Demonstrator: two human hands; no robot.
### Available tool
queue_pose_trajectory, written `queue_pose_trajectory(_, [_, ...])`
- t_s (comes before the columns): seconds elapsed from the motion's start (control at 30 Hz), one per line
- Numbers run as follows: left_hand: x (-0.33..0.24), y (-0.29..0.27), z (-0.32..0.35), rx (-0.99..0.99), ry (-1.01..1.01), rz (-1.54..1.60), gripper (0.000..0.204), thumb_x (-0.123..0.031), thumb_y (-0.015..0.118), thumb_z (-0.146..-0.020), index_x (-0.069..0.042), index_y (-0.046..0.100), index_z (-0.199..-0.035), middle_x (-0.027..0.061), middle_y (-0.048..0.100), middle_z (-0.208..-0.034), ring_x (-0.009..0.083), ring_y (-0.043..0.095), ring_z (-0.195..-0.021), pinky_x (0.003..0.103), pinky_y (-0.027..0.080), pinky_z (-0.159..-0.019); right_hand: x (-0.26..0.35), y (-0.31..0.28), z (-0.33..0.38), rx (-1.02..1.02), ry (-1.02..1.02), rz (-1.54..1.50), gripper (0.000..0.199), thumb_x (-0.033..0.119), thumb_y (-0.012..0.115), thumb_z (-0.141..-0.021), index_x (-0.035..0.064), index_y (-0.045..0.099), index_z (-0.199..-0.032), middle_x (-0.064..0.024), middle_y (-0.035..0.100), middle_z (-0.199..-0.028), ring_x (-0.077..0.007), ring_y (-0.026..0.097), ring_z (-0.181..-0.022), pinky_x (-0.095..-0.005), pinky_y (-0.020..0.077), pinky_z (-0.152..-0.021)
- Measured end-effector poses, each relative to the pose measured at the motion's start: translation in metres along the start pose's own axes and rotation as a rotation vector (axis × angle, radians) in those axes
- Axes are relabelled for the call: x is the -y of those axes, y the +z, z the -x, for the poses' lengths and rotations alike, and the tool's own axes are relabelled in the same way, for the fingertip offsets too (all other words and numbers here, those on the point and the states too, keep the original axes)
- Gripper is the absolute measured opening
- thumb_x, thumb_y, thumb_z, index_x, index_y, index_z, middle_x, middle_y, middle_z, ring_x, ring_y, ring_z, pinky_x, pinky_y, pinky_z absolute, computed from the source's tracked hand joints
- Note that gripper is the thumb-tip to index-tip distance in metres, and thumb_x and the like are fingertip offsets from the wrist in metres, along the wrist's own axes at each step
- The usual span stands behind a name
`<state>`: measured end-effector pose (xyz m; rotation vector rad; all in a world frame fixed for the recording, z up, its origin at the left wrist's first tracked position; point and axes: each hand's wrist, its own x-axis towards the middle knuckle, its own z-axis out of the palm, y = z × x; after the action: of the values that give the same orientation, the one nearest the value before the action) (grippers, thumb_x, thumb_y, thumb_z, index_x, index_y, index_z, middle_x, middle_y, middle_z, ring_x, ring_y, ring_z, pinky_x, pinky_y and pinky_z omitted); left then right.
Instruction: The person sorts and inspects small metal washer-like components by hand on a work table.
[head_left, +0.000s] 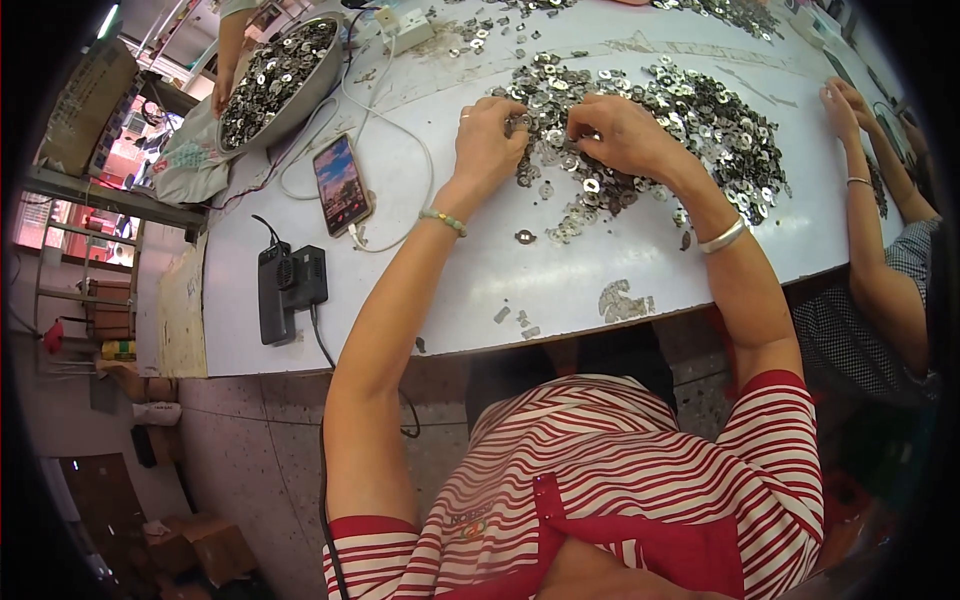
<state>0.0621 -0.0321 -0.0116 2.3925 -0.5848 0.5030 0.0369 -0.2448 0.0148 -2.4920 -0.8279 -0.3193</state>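
1. One white counter (400, 300).
2. One near heap of small metal pieces (725, 140), lying on it.
3. One bowl (315, 92) of similar pieces, far left.
4. Two grips, both narrow — left grip (487, 145) at the heap's left edge, right grip (625, 138) over it; whether either holds a piece, I cannot tell.
5. One phone (343, 183), left of both.

I'd call it a small workshop: loose metal parts (735, 150) lie heaped on a big white table (570, 280), more fill a basin (322, 88), a co-worker (872, 235) sits alongside, and boxes (215, 548) crowd the floor (235, 440).
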Motion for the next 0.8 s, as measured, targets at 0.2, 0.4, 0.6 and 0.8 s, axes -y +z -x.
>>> queue_pose_trajectory(0.2, [-0.022, -0.007, 0.021, 0.038, 0.021, 0.017, 0.020, -0.010, 0.063, -0.075, -0.005, 0.068, -0.093, 0.0109, 0.063, -0.090, 0.0251, 0.057, -0.086, 0.035, 0.047, -0.078, -0.003, 0.002, -0.003, 0.068, -0.019, -0.034, 0.008, 0.004, 0.060, -0.073, 0.0000, 0.059, -0.080, -0.0134, 0.061, -0.078, -0.0316, 0.060, -0.077, -0.0392, 0.0488, -0.070])
queue_pose_trajectory(0.4, [-0.036, -0.022, 0.039, 0.030, -0.047, 0.119, 0.016, -0.006, 0.065, -0.077, -0.003, 0.068, -0.092, 0.0103, 0.064, -0.088, 0.0185, 0.061, -0.070, 0.030, 0.050, -0.067, 0.015, -0.003, 0.001, -0.009, -0.033, -0.005, 0.015, 0.011, 0.064, -0.076, 0.0024, 0.061, -0.088, -0.0126, 0.060, -0.087, -0.0315, 0.060, -0.079, -0.0399, 0.0489, -0.073])
queue_pose_trajectory(0.6, [-0.039, -0.024, 0.052, -0.005, -0.077, 0.207, 0.018, -0.003, 0.066, -0.076, -0.002, 0.067, -0.093, 0.0091, 0.065, -0.088, 0.0144, 0.061, -0.068, 0.026, 0.051, -0.064, 0.021, 0.006, 0.005, 0.047, -0.047, -0.045, 0.019, 0.012, 0.066, -0.077, 0.0068, 0.060, -0.094, -0.0091, 0.056, -0.088, -0.0289, 0.059, -0.082, -0.0397, 0.0479, -0.071])
queue_pose_trajectory(0.8, [-0.038, -0.022, 0.056, -0.062, -0.070, 0.247, 0.018, -0.003, 0.067, -0.075, -0.002, 0.066, -0.093, 0.0088, 0.064, -0.089, 0.0146, 0.061, -0.067, 0.026, 0.051, -0.064, 0.022, 0.004, 0.004, 0.042, -0.059, -0.058, 0.018, 0.012, 0.066, -0.078, 0.0070, 0.059, -0.094, -0.0091, 0.055, -0.088, -0.0290, 0.058, -0.081, -0.0402, 0.0472, -0.070])
